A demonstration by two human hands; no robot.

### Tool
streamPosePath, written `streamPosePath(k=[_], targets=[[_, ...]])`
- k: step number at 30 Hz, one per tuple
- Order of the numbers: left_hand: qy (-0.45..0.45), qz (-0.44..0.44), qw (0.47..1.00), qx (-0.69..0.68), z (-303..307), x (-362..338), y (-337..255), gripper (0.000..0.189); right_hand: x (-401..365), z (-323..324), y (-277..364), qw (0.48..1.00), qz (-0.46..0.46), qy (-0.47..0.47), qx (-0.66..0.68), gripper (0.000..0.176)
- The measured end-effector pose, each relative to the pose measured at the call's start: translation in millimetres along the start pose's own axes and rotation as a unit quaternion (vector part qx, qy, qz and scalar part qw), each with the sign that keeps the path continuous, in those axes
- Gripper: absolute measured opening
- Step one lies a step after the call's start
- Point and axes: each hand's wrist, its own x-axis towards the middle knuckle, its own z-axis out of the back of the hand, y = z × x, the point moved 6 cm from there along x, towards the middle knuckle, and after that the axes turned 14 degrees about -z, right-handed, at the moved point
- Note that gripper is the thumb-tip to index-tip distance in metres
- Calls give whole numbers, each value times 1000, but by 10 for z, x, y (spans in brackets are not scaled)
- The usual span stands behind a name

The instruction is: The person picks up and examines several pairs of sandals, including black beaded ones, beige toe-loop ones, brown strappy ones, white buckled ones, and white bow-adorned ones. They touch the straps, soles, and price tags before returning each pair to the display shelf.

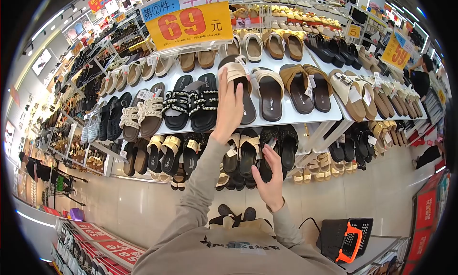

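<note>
My left hand [230, 113] reaches up to the front of the white display shelf, its fingers and thumb around a cream-strapped slide sandal [234, 71]. Part of the strap and footbed is behind my fingers. A matching cream slide sandal [271, 99] with a dark insole lies just to the right. To the left stands a pair of black studded slide sandals [203, 103]. Lower down, my right hand [270, 178] hovers with fingers apart and holds nothing. It is in front of the lower row, nearest a black slide sandal [288, 151] and a cream cross-strap sandal [248, 153].
A yellow price sign [188, 24] rises above the shelf [315, 116]. Brown slide sandals [300, 91] and beige ones line its front edge. Behind me, at the lower right, is a black basket with an orange handle [350, 244]. Pale tile floor [157, 203] surrounds my feet.
</note>
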Motion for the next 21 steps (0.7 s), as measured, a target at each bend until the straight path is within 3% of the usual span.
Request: streamPosePath(k=[5,6,8,10,12,14,15,16,18,19,21], targets=[[17,36,978,-204,667,-108,-485,48,159,30,108,995,-14,56,78,62],[22,66,961,-268,768,-150,-533,49,208,26,107,991,-10,73,109,69],[29,145,878,-454,870,-286,-606,57,341,-14,151,971,0,108,211,83],[123,165,842,-499,983,-466,-603,63,472,-67,199,948,-23,136,287,115],[185,189,787,-557,1037,-566,-751,67,559,-101,311,933,8,159,324,123],[256,160,800,-518,1061,-736,-640,66,528,-165,548,926,-16,191,327,130],[246,195,794,-520,1048,-778,-615,68,513,-180,557,929,0,181,324,119],[281,175,800,-501,1065,-845,-508,71,501,-190,489,928,-4,183,324,119],[254,148,754,-587,1015,-851,-479,79,522,-132,323,962,27,127,241,104],[255,147,755,-586,973,-913,-410,79,490,-159,380,956,33,90,276,93],[122,119,612,-772,985,-984,-312,92,442,-164,447,951,33,38,306,92]])
